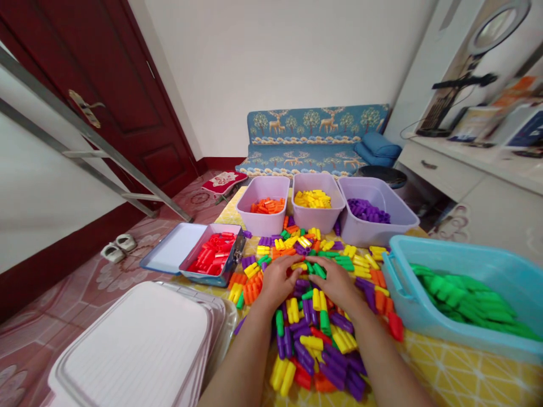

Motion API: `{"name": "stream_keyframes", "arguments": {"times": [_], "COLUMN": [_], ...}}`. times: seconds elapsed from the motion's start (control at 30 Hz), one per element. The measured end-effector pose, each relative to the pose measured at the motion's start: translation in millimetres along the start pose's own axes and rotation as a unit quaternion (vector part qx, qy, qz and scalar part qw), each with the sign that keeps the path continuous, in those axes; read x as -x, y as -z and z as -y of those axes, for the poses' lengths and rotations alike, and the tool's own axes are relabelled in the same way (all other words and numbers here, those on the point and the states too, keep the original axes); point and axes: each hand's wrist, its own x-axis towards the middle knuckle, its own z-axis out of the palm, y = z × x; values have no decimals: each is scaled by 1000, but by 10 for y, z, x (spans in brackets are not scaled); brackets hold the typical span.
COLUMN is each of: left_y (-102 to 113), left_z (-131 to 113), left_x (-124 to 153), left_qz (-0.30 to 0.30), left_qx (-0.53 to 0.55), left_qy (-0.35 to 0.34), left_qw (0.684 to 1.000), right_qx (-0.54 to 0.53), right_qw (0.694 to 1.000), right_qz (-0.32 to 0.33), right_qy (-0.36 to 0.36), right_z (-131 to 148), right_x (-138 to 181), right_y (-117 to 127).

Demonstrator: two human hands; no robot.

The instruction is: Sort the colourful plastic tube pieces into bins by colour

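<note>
Small plastic tubes like marker caps, in purple, yellow, green, orange and red, lie in a mixed pile (303, 333) in front of me. My left hand (280, 281) reaches into the pile's middle, fingers curved, thumb apart from the index finger; a yellow cap (299, 265) lies between them, and I cannot see a firm grip. Close beside it, my right hand (335, 278) has thumb and index finger around green caps (317, 270). The other fingertips of both hands are partly hidden. The two hands nearly meet at the fingertips.
Lilac bins hold orange caps (268, 206), yellow caps (313, 199) and purple caps (368, 211) behind the pile. A hinged box (207, 277) with red caps stands left; a blue tub (407, 265) with green caps, right. Stacked lids (136, 345) lie front left on the patterned tablecloth (470, 376).
</note>
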Motion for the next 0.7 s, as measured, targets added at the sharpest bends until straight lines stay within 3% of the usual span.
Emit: {"name": "stream_keyframes", "arguments": {"times": [0.27, 0.47, 0.7], "left_y": [-24, -22, 29], "left_z": [0, -16, -94], "left_x": [-9, -9, -10], "left_qz": [-29, -57, -16], "left_qx": [47, 59, 48], "left_qy": [8, 34, -19], "left_qw": [998, 996, 999], "right_qx": [-170, -274, -193], "right_qw": [984, 960, 981], "right_qz": [-43, -15, 34], "right_qy": [-26, -50, 4], "right_z": [-14, 117, 184], "right_x": [26, 62, 66], "right_y": [90, 192, 103]}}
